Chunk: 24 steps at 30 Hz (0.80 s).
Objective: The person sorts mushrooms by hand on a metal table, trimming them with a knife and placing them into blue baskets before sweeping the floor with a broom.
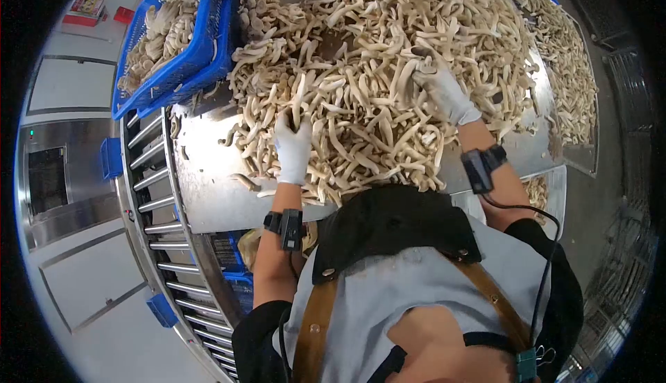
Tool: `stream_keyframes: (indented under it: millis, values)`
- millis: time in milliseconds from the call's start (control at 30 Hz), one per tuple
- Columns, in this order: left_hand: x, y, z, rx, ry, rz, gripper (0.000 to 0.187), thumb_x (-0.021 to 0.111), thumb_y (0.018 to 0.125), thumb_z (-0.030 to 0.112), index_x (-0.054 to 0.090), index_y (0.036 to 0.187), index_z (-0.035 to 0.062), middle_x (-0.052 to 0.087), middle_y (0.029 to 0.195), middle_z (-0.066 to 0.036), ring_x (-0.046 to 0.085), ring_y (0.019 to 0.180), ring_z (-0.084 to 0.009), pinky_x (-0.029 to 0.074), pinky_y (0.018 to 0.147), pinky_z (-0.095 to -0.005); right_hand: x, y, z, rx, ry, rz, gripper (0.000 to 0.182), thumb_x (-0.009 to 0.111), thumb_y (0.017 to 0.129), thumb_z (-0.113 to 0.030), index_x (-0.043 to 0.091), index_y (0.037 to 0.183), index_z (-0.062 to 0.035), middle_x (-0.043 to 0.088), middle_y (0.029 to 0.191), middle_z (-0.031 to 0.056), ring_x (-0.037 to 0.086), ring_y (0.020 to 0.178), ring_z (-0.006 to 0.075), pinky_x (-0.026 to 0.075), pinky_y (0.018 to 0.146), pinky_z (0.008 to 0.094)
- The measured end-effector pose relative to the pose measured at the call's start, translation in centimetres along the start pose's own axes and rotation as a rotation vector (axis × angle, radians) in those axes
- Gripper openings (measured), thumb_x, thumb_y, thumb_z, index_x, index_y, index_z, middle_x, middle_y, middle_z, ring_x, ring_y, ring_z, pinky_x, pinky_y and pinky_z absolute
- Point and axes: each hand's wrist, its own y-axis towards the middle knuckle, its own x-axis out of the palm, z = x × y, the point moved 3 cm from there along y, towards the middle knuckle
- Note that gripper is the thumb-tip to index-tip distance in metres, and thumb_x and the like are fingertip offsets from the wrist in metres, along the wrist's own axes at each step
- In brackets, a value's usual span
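Note:
A large heap of pale, long-stemmed mushrooms (361, 98) covers much of the metal table (208, 202). My left hand (293, 148), in a white glove, is at the heap's left part, its fingers pinched around a mushroom (298, 98) that points away from me. Farther right, my right hand (444, 90), also gloved in white, is over the heap with its fingers curled round a mushroom (405, 81). The right fingers are slightly blurred. Black devices are strapped to both wrists.
Blue crates (208, 36) with clustered mushrooms stand at the upper left beside a roller conveyor (156, 205). A second mushroom heap (565, 71) lies on a surface at the right. Below it, a pale bin (555, 196) sits near my right forearm, where a cable hangs.

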Motion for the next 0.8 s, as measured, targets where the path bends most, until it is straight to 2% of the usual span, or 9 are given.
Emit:
stream_keyframes:
  millis: [67,133,233,367,500,600,733,767,800]
  values:
    - [0.6,-0.7,3.9,-0.005,-0.237,-0.048,0.050,0.071,0.080,0.019,0.053,0.121,-0.0051,0.059,0.114,-0.018,0.062,0.091,-0.0287,0.052,0.080,-0.0387,3.1,-1.1,-2.9,-0.082,-0.030,-0.026,0.058,0.053,0.086,0.010,0.033,0.138,-0.0053,0.056,0.110,0.0064,0.059,0.094,0.0144,0.049,0.080,0.0238]
    - [1.5,-0.7,4.5,0.413,0.376,-0.005,0.080,0.077,0.075,0.030,0.039,0.137,-0.0034,0.046,0.131,-0.024,0.056,0.110,-0.0347,0.050,0.091,-0.0444,4.8,-1.7,-4.0,-0.089,-0.070,-0.120,0.056,0.053,0.086,0.010,0.035,0.137,-0.0048,0.056,0.111,0.0058,0.058,0.095,0.0133,0.049,0.080,0.0242]
    - [5.1,-1.9,7.8,0.364,-0.016,-0.330,0.094,0.078,0.071,0.029,0.027,0.143,-0.0047,0.035,0.141,-0.024,0.043,0.127,-0.0351,0.037,0.108,-0.0407,5.8,-1.2,-2.3,0.006,-0.141,-0.202,0.065,0.053,0.082,0.011,0.033,0.142,-0.0058,0.052,0.094,0.0033,0.056,0.077,0.0110,0.050,0.067,0.0234]
    - [7.0,-0.2,7.5,0.155,0.101,-0.501,0.071,0.069,0.078,0.020,0.038,0.138,-0.0045,0.059,0.120,-0.018,0.057,0.109,-0.0240,0.043,0.095,-0.0310,6.8,-1.1,0.3,0.086,-0.175,-0.300,0.078,0.057,0.080,0.013,0.025,0.148,-0.0082,0.055,0.095,0.0049,0.054,0.072,0.0087,0.049,0.067,0.0210]
    - [6.4,0.3,6.1,-0.003,-0.288,-0.439,0.065,0.062,0.078,0.011,0.039,0.135,-0.0075,0.059,0.115,-0.017,0.058,0.099,-0.0174,0.048,0.082,-0.0274,7.0,-2.0,-1.3,0.004,-0.253,-0.206,0.085,0.059,0.081,0.011,0.015,0.151,-0.0065,0.056,0.102,0.0080,0.055,0.075,0.0114,0.050,0.066,0.0243]
    - [7.5,-0.7,5.9,-0.097,-0.382,-0.640,0.068,0.061,0.077,0.008,0.035,0.138,-0.0070,0.057,0.119,-0.017,0.058,0.099,-0.0172,0.048,0.082,-0.0271,8.5,-1.6,0.7,0.021,-0.382,-0.277,0.084,0.061,0.081,0.009,0.016,0.150,-0.0049,0.055,0.110,0.0092,0.057,0.078,0.0123,0.050,0.064,0.0251]
    - [6.9,-0.4,6.3,-0.195,-0.764,-0.453,0.064,0.053,0.078,-0.001,0.033,0.139,-0.0030,0.057,0.114,-0.013,0.060,0.098,-0.0207,0.052,0.082,-0.0294,8.4,-2.6,-3.5,0.031,-0.264,-0.236,0.091,0.068,0.078,0.006,0.015,0.151,-0.0059,0.055,0.116,0.0104,0.055,0.077,0.0118,0.048,0.060,0.0243]
    - [6.5,-0.2,6.5,-0.214,-0.762,-0.516,0.051,0.053,0.088,0.001,0.039,0.137,0.0048,0.057,0.122,-0.010,0.060,0.103,-0.0213,0.054,0.083,-0.0337,7.2,-0.8,-1.7,-0.065,-0.347,-0.235,0.100,0.073,0.075,0.001,0.011,0.153,-0.0108,0.054,0.120,0.0144,0.054,0.073,0.0110,0.047,0.055,0.0244]
    - [7.2,0.1,5.5,-0.177,-0.775,-0.641,0.054,0.058,0.090,0.007,0.038,0.139,0.0134,0.055,0.125,-0.009,0.060,0.105,-0.0222,0.053,0.082,-0.0336,8.7,-2.0,-2.4,0.204,-0.444,-0.317,0.103,0.073,0.078,0.000,0.006,0.153,-0.0196,0.049,0.128,0.0224,0.060,0.073,0.0123,0.051,0.061,0.0236]
